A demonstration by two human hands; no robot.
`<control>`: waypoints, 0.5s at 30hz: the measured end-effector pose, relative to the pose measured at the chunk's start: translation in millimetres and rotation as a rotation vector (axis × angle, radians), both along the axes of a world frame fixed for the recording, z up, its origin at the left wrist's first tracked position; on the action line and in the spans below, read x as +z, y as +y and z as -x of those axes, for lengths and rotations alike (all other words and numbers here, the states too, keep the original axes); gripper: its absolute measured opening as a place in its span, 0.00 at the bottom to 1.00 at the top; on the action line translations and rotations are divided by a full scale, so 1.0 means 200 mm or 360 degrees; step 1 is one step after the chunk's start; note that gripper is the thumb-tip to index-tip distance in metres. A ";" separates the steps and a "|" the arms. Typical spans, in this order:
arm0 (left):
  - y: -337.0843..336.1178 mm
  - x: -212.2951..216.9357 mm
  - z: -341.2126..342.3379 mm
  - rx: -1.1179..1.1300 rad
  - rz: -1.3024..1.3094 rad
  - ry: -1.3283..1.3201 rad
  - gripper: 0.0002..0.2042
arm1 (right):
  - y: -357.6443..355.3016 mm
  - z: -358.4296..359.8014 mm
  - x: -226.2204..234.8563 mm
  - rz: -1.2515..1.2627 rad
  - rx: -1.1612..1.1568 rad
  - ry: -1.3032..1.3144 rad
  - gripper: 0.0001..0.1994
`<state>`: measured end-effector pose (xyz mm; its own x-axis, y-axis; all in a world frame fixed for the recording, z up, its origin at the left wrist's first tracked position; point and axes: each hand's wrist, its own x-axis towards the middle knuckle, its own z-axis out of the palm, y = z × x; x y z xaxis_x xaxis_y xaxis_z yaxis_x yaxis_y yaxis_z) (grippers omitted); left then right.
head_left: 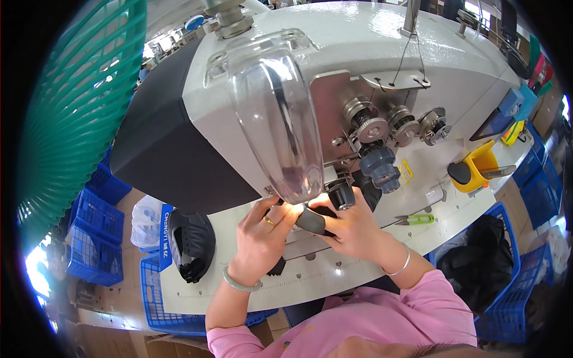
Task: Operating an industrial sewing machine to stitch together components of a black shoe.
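Observation:
Under the head of a white sewing machine (pixel 352 36), both my hands grip a dark grey curved piece of material (pixel 311 221), perhaps a shoe part. My left hand (pixel 262 235), with a ring and a bangle, has its fingertips pressed at the piece's left side. From the right, my right hand (pixel 361 232) pinches it between thumb and fingers. A bright lamp lights the spot. The clear plastic guard (pixel 277 125) and the machine head hide the needle and some fingertips. Black material shows by the right fingers and below the left palm.
A black shoe upper (pixel 191 244) lies left on the white table (pixel 310 268). Green-handled thread snips (pixel 416 219) and a yellow holder (pixel 477 167) lie right. Blue crates (pixel 158 298) stand around the table, one with a black bag (pixel 480 256). A green fan guard (pixel 89 89) rises left.

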<state>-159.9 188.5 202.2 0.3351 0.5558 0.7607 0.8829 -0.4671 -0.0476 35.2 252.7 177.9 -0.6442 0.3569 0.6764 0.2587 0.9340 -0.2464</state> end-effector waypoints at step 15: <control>0.00 0.04 0.00 0.0049 0.0101 0.0109 0.16 | -0.01 0.00 -0.03 -0.0130 -0.0087 0.0089 0.21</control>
